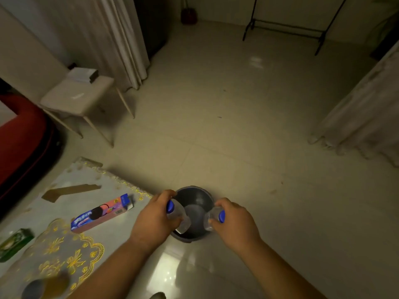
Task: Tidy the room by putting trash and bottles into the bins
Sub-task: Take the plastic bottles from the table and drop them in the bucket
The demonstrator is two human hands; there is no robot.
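Round bin (195, 198) of dark, smooth plastic, standing on the glossy tiled floor (237, 126) near the centre, just right of the table edge. Left hand (154, 220) curled firmly round a clear plastic bottle (179, 215), thin-walled with a blue cap, tilted with its base down over the bin's mouth. Right hand (236, 222) likewise clenched round a second bottle (212, 215), clear with its blue cap toward the palm, body angled inward above the rim. Both bottles over the opening and apart from each other; contact with the bin's wall not discernible.

On the near left, a table (54, 212) under a lacy cloth with gold embroidery, bearing a long blue-and-pink biscuit box (101, 213), a flat brown cardboard strip (71, 190), a green packet (14, 242) and a blurred round cup (43, 288). Farther left, a beige padded stool (79, 98) on slim legs; beyond it, pale pleated curtains (121, 39).
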